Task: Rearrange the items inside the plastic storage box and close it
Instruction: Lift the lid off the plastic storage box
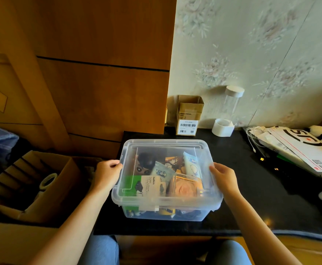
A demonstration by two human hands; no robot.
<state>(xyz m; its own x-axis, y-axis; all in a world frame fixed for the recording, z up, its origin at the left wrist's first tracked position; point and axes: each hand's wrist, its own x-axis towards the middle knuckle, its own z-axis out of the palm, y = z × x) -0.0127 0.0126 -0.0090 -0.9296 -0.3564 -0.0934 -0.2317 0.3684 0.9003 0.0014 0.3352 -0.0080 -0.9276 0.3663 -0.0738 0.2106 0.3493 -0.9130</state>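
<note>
A clear plastic storage box [185, 215] stands on a black table, with its clear lid [164, 145] lying over the top. Through the lid I see several items: a green and white belkin package [146, 185], small snack packets [162, 172] and a dark round object [146, 162]. My left hand [106, 174] grips the lid's left edge, fingers curled over the rim. My right hand [224, 177] holds the right edge the same way. The box's lower contents are blurred behind the wall.
An open cardboard carton [188, 115] and a clear jar with a white lid [232, 104] stand against the wall behind the box. Papers and a white cable [297, 148] lie at the right. A large cardboard box [34, 188] sits left, beside a wooden cabinet [99, 73].
</note>
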